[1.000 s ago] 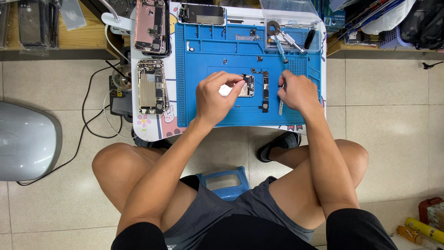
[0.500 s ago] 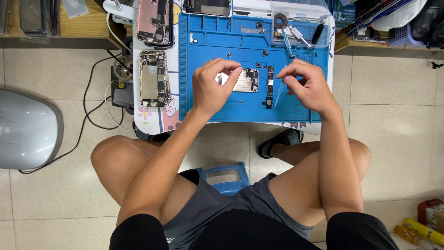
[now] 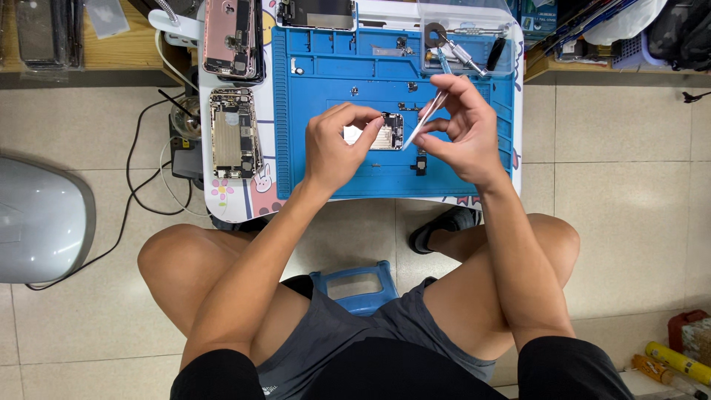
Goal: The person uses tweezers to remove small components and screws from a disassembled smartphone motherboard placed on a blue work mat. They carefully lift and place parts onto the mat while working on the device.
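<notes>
the person wears dark grey shorts (image 3: 348, 333) with a small pale mark near the hem of the left leg, and a black top whose short sleeves (image 3: 570, 367) show at the bottom edge, ending above the elbows. the forearms, knees and both hands, the left hand (image 3: 335, 148) and the right hand (image 3: 463, 133), are bare, with no gloves, watch or rings to be seen. one foot wears a black slipper (image 3: 441, 226) with an open back, showing under the table edge between the knees; the other foot is hidden.
</notes>
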